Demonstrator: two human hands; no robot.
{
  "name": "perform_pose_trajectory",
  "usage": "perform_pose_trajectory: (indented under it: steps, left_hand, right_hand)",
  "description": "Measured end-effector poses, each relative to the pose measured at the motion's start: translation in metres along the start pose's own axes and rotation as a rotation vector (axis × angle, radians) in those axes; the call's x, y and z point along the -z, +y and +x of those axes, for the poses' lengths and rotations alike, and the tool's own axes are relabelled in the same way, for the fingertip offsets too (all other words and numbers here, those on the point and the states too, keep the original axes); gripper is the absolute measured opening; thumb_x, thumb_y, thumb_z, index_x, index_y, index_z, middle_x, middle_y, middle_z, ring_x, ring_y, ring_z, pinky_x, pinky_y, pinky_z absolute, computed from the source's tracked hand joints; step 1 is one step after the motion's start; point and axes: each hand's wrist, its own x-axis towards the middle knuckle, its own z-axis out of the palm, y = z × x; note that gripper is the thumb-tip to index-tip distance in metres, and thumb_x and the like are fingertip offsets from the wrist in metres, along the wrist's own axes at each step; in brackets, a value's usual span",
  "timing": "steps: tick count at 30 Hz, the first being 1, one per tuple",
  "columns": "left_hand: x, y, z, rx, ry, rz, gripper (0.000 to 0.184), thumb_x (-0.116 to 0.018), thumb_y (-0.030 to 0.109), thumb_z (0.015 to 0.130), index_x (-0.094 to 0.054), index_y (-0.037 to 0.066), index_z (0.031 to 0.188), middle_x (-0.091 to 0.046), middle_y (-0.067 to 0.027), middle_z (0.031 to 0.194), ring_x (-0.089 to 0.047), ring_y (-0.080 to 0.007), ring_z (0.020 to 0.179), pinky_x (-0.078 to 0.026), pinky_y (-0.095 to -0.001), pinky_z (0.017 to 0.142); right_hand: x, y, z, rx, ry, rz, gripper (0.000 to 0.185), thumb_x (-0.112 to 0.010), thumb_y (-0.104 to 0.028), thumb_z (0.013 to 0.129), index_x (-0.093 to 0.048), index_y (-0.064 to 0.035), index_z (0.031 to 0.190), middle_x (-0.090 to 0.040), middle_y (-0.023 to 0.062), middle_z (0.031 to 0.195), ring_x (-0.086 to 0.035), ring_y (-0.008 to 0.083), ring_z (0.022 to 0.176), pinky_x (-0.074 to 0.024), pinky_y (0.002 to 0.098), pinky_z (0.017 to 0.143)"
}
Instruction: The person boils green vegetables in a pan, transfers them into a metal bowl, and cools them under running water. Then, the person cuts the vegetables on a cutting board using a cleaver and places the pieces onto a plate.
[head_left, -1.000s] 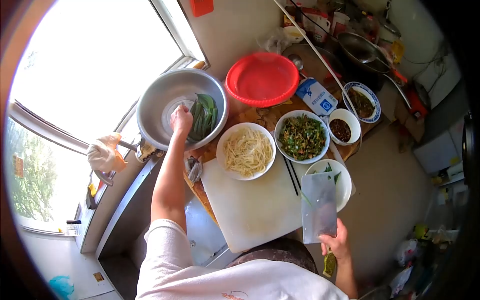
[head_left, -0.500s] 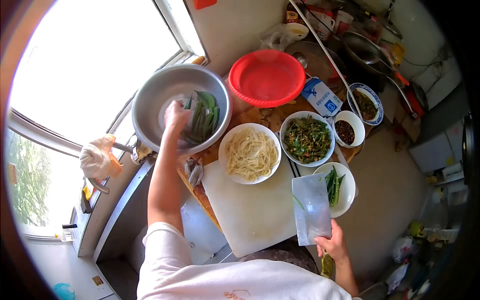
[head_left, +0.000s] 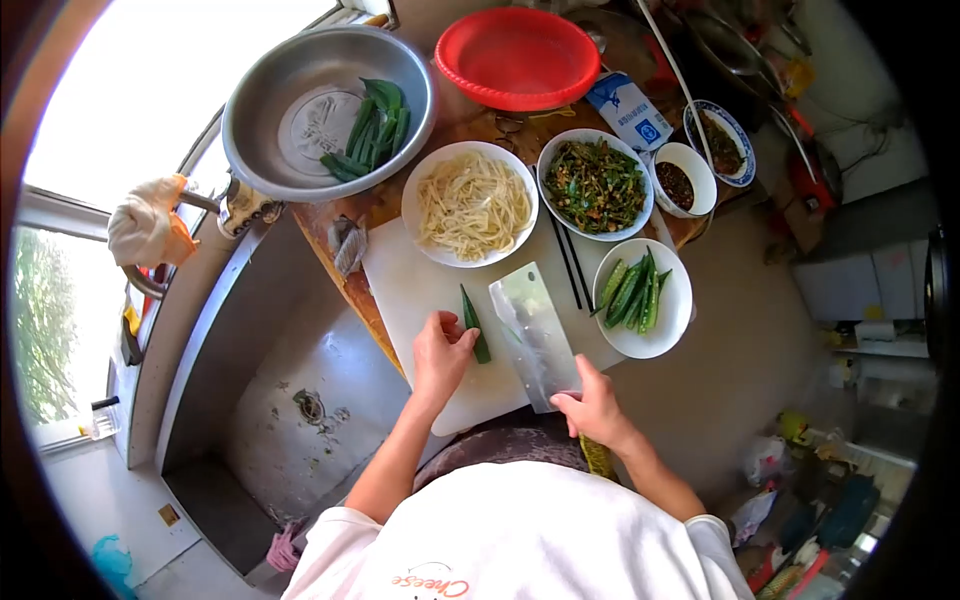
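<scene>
My left hand (head_left: 441, 358) is over the white cutting board (head_left: 395, 285), fingers closed on a single green okra pod (head_left: 472, 320) that points away from me. In my right hand (head_left: 597, 408) is a cleaver (head_left: 532, 335), its broad blade lying over the board just right of that pod. Several okra pods (head_left: 632, 292) rest in a white bowl (head_left: 678, 318) to the right of the blade. More okra (head_left: 375, 130) lies in the large metal basin (head_left: 270, 110) at the upper left.
On the board's far side stands a plate of pale strips (head_left: 475, 205), beside a bowl of chopped greens (head_left: 593, 185) and black chopsticks (head_left: 570, 262). Farther back are a red basin (head_left: 520, 55) and a sauce bowl (head_left: 675, 185). The sink (head_left: 310, 370) drops away at left.
My left hand has come out of the metal basin to the board, with an okra pod now in it. The cleaver has moved left over the board, and the view has shifted downward.
</scene>
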Motion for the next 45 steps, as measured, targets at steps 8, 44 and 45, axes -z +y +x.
perform_pose_trajectory:
  steps: [8,44,45]
  left_hand:
    - [-0.006,-0.014,-0.006,-0.078,0.072,-0.031,0.022,-0.067,0.007,0.079,-0.054,-0.004,0.093,-0.061,-0.0147,0.072,-0.06,-0.0243,0.064,-0.049,-0.0354,0.061]
    - [0.006,-0.011,-0.003,-0.22,0.052,0.149,0.021,-0.063,0.005,0.075,-0.053,-0.004,0.091,-0.06,-0.0158,0.073,-0.06,-0.028,0.067,-0.049,-0.0377,0.062]
    - [0.007,-0.011,-0.004,-0.217,0.036,0.144,0.022,-0.062,0.005,0.075,-0.054,-0.005,0.092,-0.061,-0.0159,0.074,-0.061,-0.0275,0.068,-0.049,-0.0373,0.063]
  right_hand:
    - [-0.025,-0.003,0.006,0.02,-0.015,-0.061,0.029,-0.058,-0.001,0.082,-0.039,0.0025,0.104,-0.058,0.0151,0.066,-0.055,0.0176,0.04,-0.0437,0.0322,0.037]
    - [-0.059,0.013,0.01,0.189,0.074,-0.51,0.041,-0.05,-0.001,0.08,-0.033,0.0049,0.116,-0.058,0.0319,0.073,-0.058,0.0494,0.071,-0.0452,0.0569,0.067]
    - [-0.058,0.023,0.01,0.201,0.076,-0.461,0.042,-0.052,-0.002,0.08,-0.034,0.0046,0.117,-0.059,0.03,0.072,-0.06,0.0465,0.067,-0.0467,0.0548,0.062]
